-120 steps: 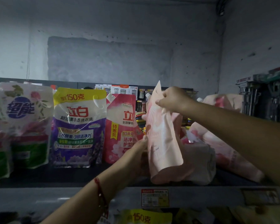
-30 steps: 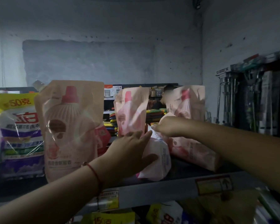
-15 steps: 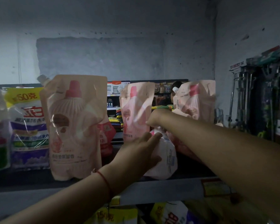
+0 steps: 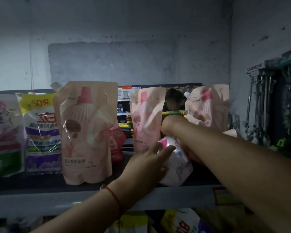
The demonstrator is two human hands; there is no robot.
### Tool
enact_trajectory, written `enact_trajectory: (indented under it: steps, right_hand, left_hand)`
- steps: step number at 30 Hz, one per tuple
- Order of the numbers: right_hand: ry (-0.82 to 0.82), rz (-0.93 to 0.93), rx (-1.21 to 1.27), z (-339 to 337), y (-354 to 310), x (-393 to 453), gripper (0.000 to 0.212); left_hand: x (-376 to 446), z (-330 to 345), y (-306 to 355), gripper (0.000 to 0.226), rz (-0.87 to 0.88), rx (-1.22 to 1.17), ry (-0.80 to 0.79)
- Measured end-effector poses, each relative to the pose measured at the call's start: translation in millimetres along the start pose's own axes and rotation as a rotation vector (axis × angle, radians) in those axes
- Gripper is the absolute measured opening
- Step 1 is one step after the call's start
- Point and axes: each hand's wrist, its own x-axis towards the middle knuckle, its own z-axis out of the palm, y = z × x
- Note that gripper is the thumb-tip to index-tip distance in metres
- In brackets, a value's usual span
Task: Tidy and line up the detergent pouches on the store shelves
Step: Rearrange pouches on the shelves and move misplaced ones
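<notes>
Three pink pouches: stood upright along the shelf (image 4: 40, 195), one large (image 4: 87, 132), one mid (image 4: 146, 121), one right (image 4: 208, 108).
White pouch (image 4: 176, 167): held at shelf front, below the mid pouch.
Left hand (image 4: 148, 163): pressed flat on it, fingers straight.
Right hand (image 4: 171, 125): curled over its top; grasp cannot be told.

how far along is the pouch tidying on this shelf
Done: the large pink pouch and the middle pink pouch stand upright, facing out. In hand: the left hand rests against a white-backed pouch at the shelf edge, while the right hand reaches behind. Left: turning that pouch and straightening the right pink pouch.
</notes>
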Motion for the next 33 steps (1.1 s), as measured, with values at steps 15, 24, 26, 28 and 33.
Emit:
enact_trajectory:
  steps: [15, 24, 26, 28, 33]
  right_hand:
    - [0.335, 0.101, 0.506, -25.3, 20.0, -29.5, 0.027]
    - [0.521, -0.001, 0.753, -50.2, 25.8, -66.2, 0.030]
    - [0.527, -0.014, 0.797, -57.6, 28.2, -76.5, 0.032]
    - [0.489, -0.029, 0.876, -63.9, 30.4, -85.9, 0.029]
    - [0.365, -0.071, 0.978, -72.6, 38.7, -111.4, 0.018]
  left_hand:
    - [-34.3, -17.5, -14.1, 0.062, 0.210, -0.085, 0.145]
    - [-48.2, -28.9, -12.4, 0.046, 0.024, -0.865, 0.234]
    - [-46.4, -29.6, -9.9, 0.042, -0.072, -1.049, 0.192]
    - [-40.7, -29.2, -12.8, 0.040, -0.127, -1.138, 0.125]
    - [-22.8, -30.0, -22.4, 0.076, -0.169, -1.125, -0.068]
